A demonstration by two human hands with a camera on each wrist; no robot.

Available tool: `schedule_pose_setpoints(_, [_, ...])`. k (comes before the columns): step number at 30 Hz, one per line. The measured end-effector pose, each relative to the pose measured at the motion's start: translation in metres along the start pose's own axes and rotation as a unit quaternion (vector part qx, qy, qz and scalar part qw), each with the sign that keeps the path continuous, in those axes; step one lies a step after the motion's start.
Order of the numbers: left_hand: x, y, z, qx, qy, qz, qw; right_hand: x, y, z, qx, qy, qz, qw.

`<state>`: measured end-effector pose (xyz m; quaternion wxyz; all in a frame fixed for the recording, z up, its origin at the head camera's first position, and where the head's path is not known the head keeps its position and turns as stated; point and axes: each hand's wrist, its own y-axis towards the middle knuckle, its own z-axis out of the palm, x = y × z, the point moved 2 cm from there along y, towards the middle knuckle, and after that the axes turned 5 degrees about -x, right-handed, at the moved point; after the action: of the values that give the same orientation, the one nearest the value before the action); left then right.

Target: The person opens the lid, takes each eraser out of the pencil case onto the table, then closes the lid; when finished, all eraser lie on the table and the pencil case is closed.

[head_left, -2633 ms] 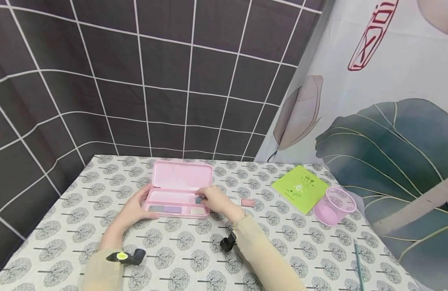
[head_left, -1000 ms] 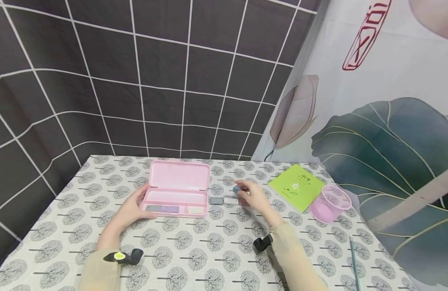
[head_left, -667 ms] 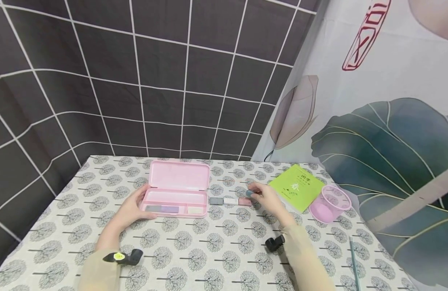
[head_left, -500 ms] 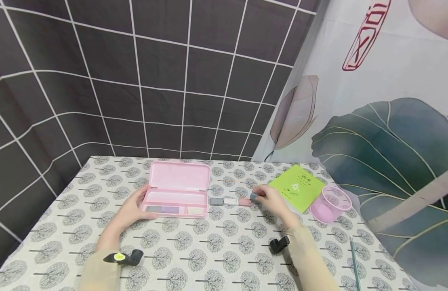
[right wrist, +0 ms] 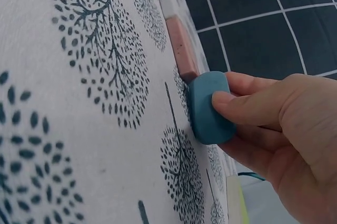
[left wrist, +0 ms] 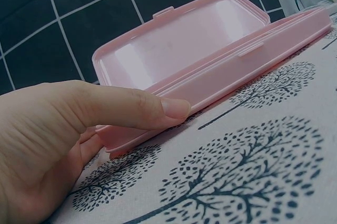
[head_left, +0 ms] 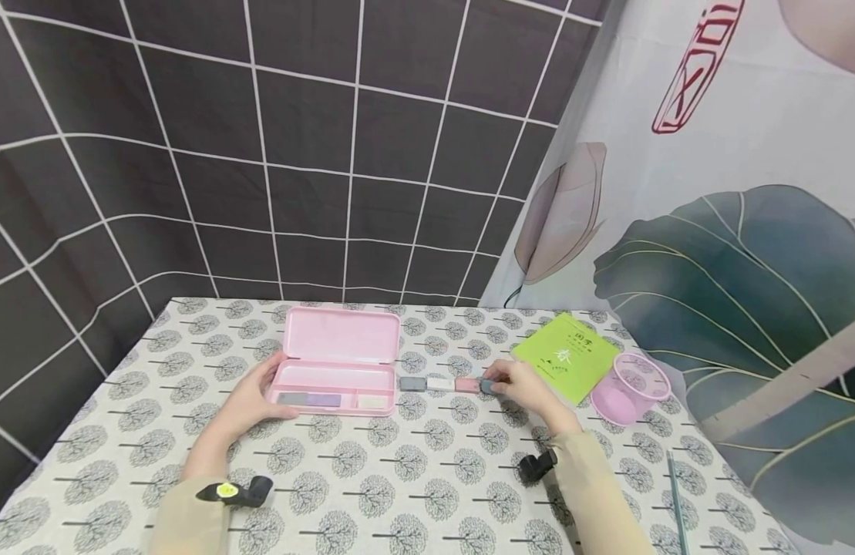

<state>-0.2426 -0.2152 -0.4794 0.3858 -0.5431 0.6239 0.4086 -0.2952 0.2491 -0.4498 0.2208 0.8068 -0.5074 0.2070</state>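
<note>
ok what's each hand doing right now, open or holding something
Left hand: holding the pink case by its left end.
Right hand: pinching the blue block.

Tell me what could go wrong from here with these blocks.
The right hand pinches the blue block right at the end of the pink block; too hard a push could knock that one out of line. The left hand grips the open pink box, whose right end sits close to the gray block, so a sideways shift might bump it.

Glossy plastic case (left wrist: 174, 50), matt blue block (right wrist: 204, 120)
</note>
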Motion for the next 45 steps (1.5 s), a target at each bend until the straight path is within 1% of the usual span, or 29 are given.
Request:
schedule_pose_setpoints(11, [0.0002, -0.0003, 0.0004, -0.001, 0.003, -0.002, 1.0, -0.003, 0.0029, 0.0046, -0.006, -0.023, 0.004, 0.9997])
schedule_pose_setpoints(19, [0.0027, 0.0013, 0.0006, -0.005, 0.023, -0.002, 0.9997, -0.0049, 0.0036, 0.0072, -0.003, -0.028, 0.007, 0.9996])
schedule_pose_setpoints(31, [0.003, 0.0013, -0.0008, -0.003, 0.02, -0.007, 0.9998, -0.0046, 0.0037, 0.0066, -0.005, -0.026, -0.011, 0.9996])
schedule_pose_setpoints(38, [0.004, 0.0027, -0.0017, -0.004, 0.028, -0.003, 0.9996, -0.0044, 0.0036, 0.0059, -0.007, -0.016, -0.002, 0.9998])
schedule_pose_setpoints(45, [0.0029, 0.002, -0.001, -0.002, 0.026, -0.008, 0.9996, -0.005, 0.0026, 0.0072, -0.008, -0.015, -0.002, 0.9999])
